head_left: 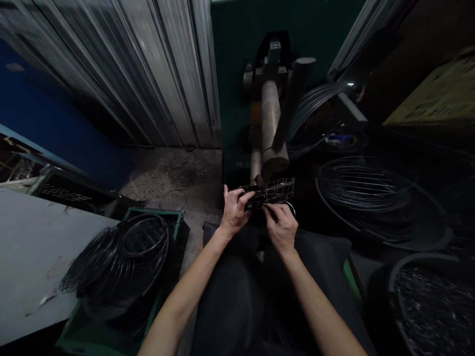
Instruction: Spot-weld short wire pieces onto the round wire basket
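A wire basket [284, 188] made of dark thin rods is held up against the electrode tips of a spot welding machine [272, 109]. My left hand [235, 210] grips the basket's left side, thumb and fingers closed around the wire. On the right, my right hand [281, 225] pinches at the near edge of the basket, thumb and forefinger together on a thin wire. Part of the basket is hidden behind the hands and the machine's lower arm.
At the left, a green crate [172, 216] holds a pile of black wire rings [144, 237]. A black tub [438, 232] with round wire grids [363, 183] stands right, and another tub [393, 277] of small metal pieces is nearer. Wire rings lie on the floor [196, 198].
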A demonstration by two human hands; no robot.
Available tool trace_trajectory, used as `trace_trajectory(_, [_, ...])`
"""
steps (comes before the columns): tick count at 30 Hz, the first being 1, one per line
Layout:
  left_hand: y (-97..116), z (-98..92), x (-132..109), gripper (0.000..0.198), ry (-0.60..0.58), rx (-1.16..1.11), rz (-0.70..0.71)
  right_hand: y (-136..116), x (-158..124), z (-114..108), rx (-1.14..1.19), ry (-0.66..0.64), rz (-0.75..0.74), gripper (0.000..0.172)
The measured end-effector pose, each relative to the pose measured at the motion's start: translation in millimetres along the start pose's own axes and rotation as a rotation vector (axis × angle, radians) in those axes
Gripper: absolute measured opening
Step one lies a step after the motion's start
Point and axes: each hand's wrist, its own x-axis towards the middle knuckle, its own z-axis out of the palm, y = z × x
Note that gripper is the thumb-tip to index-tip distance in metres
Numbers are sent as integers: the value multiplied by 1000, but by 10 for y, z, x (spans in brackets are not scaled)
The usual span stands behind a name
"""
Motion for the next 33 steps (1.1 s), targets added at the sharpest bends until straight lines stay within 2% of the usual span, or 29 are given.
trace_trajectory(4, [-15,-12,-8,51,17,13,17,2,16,-25,22,-27,-27,23])
trace_trajectory(11, [-44,-23,5,56,-24,2,10,7,63,-62,14,-36,-94,21])
trace_trajectory(33, [-63,-22,34,54,-8,16,7,13,68,7,-6,0,-130,16])
